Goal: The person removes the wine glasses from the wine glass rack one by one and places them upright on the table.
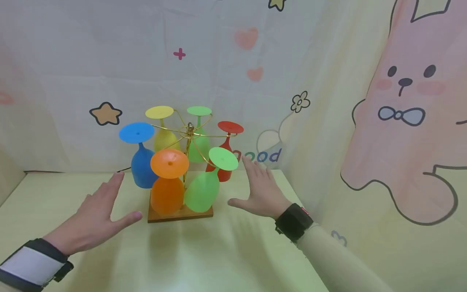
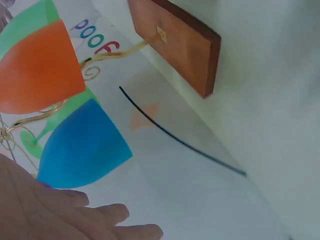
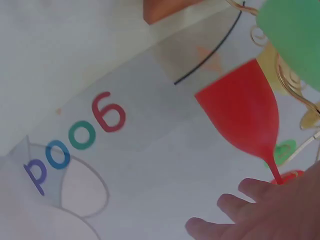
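Pale cartoon-printed cloth (image 1: pixel 211 24) hung behind a cream tabletop (image 1: pixel 219 251). Left of the frame's centre stood a gold wire rack (image 1: pixel 190 129) on a brown wooden base (image 1: pixel 182 213), holding six upside-down, translucent coloured goblets (image 1: pixel 168 197). Both hands were empty, fingers extended: the left hand (image 1: pixel 96 215) lower left, nearest the blue goblet (image 1: pixel 141 167); the right hand (image 1: pixel 260 190) right of centre, near the red goblet (image 1: pixel 225 175). Brushing either goblet sideways could plausibly unhook it.

Post (image 1: pixel 188 148) and red glass (image 1: pixel 226 143) partly hidden, rabbit (image 1: pixel 405 142) cropped.
Orange glass (image 1: pixel 168 194), front green glass (image 1: pixel 202 190) block part of lower post; green overlaps red; rabbit runs off top, right; left hand (image 2: pixel 55 212) cropped in left wrist view.
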`<state>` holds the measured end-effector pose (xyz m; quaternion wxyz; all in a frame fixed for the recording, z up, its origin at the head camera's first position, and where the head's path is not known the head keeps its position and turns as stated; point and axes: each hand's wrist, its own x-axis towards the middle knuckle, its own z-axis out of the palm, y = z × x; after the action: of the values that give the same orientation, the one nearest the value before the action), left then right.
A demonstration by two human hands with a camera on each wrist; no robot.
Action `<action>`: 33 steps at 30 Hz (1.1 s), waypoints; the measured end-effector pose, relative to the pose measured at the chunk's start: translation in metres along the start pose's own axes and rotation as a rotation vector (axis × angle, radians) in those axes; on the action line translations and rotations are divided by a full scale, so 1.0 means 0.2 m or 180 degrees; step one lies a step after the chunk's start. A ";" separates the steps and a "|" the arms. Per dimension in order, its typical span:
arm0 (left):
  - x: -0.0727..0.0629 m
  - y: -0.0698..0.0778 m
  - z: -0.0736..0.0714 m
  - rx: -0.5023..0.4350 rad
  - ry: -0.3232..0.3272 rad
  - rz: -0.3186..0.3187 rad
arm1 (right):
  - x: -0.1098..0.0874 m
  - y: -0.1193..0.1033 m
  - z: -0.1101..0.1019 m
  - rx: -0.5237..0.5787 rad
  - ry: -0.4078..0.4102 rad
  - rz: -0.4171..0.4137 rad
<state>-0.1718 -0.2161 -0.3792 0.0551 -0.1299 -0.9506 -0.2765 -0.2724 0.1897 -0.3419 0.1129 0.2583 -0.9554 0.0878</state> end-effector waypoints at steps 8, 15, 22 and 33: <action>0.01 0.03 0.05 -0.0827 -0.0215 0.0033 | 0.04 -0.07 -0.20 0.0177 0.0496 -0.0712; 0.02 0.08 0.06 -0.1049 -0.0206 0.0088 | 0.13 -0.29 -0.30 0.0068 0.0844 -0.1748; 0.04 0.11 0.09 -0.1404 0.0006 0.0429 | 0.19 -0.49 -0.29 0.0059 0.0605 -0.2274; 0.05 0.10 0.10 -0.1427 -0.0017 0.0409 | 0.25 -0.66 -0.24 -0.0386 0.0273 -0.2433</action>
<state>-0.1768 -0.1860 -0.3833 0.0398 -0.1998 -0.8554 -0.4763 -0.2396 0.0647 -0.2681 0.1924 0.5846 -0.7881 -0.0065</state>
